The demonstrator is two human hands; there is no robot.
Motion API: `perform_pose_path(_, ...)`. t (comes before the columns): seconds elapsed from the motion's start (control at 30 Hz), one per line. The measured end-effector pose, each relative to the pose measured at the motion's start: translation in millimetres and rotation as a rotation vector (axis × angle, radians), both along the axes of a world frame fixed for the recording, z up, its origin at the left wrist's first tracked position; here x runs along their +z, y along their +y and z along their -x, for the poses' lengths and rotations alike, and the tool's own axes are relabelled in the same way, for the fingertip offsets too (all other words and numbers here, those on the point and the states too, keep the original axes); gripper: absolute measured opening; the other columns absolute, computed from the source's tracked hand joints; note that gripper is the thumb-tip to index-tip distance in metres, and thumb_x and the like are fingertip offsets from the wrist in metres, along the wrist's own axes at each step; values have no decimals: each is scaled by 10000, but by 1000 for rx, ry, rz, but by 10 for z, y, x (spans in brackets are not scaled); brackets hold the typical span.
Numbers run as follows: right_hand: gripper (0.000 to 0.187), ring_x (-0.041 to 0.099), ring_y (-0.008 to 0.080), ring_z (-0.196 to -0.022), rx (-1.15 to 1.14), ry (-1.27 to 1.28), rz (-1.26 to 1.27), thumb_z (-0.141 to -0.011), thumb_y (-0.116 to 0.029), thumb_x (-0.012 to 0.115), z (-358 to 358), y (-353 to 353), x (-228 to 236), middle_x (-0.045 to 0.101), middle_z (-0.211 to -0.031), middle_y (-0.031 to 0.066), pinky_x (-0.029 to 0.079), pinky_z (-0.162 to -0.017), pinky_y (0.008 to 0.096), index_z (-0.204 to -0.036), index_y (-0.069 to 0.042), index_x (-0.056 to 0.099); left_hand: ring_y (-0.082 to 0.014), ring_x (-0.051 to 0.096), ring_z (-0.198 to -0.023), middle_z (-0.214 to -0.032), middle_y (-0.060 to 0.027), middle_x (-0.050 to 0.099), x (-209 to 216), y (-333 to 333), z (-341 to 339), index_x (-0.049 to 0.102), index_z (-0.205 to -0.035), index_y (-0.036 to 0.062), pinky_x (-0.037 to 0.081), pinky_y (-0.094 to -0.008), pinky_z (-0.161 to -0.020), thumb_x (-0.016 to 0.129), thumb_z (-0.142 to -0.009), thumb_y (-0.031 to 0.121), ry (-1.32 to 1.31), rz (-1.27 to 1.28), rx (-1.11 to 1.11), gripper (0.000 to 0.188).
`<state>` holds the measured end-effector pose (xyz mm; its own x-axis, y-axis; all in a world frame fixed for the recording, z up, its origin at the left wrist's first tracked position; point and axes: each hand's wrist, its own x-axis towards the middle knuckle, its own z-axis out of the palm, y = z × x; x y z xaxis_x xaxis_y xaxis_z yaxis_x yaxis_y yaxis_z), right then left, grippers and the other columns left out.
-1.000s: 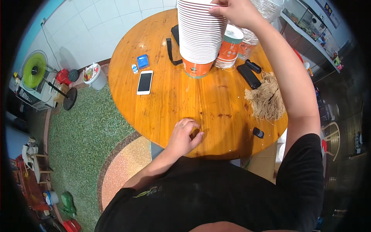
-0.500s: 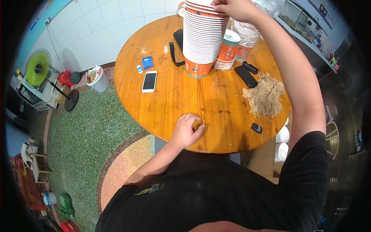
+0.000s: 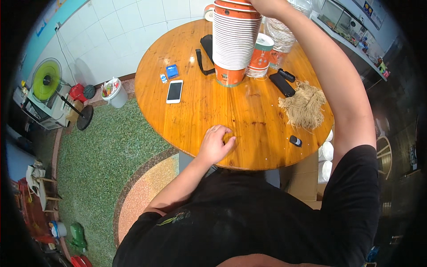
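Observation:
A tall stack of white-and-orange paper buckets stands upright at the far side of the round wooden table. At the picture's top edge, my right hand is closed at the rim of the uppermost buckets; its fingertips are partly cut off. A wide orange band shows between those top buckets and the tightly nested rims below. My left hand rests on the near edge of the table, holding nothing, fingers loosely bent and thumb apart. Just right of the tall stack is a shorter stack of similar buckets.
Clear plastic lids or bowls are stacked behind. A white phone, a blue packet, a black strap, a black case, a beige string bundle and a small black object lie on the table.
My right hand has moved up toward the top edge, and more orange shows below the top buckets, which have risen. My left hand stays in place; the view has shifted slightly.

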<state>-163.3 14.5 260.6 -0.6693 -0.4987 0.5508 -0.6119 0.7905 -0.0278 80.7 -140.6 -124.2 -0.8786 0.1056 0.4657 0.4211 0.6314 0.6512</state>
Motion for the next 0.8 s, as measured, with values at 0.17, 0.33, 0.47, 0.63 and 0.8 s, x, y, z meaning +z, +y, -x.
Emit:
perform_pose_path(0.17,136,713,445,-988,82,569,264,-924,-116,698,-106,269,141,747,-970,253,565,-912,519,-975,-16,775,-390,675,-1090,-1073,-173,716,19,11,-21,695,-1068,17,515,-481,-1002,790,-937,224,-14,-25,-25,263)
perform_pose_path(0.33,246,701,162,-1052,-29,663,524,-1085,-176,693,-795,708,-113,768,-1160,89,539,-920,303,-1227,24,715,-385,677,-1097,-1086,-169,718,12,-16,-25,699,-1061,34,513,-475,-993,799,-933,230,-13,-20,-44,254)
perform_pose_path(0.47,158,681,144,-1033,394,622,776,-1093,-36,628,-1104,1067,-521,743,-1123,51,531,-920,282,-1210,40,701,-389,678,-1102,-1092,-169,719,44,-4,9,703,-1063,43,513,-482,-989,808,-925,224,-67,1,-59,251)
perform_pose_path(0.63,59,614,140,-1026,330,-103,949,-1029,31,651,-1681,1123,-1569,652,-1072,58,485,-918,269,-1083,25,674,-404,672,-1093,-1096,-180,713,16,6,-14,698,-1083,40,535,-479,-943,824,-922,174,-45,-146,-45,244)
perform_pose_path(0.8,40,627,190,-987,233,-484,976,-1001,17,670,-1631,1243,-2319,667,-1028,69,497,-916,320,-1037,6,684,-318,626,-1096,-1169,-192,641,-89,-149,-98,631,-1143,-22,507,-419,-988,673,-1032,44,155,-527,81,136)
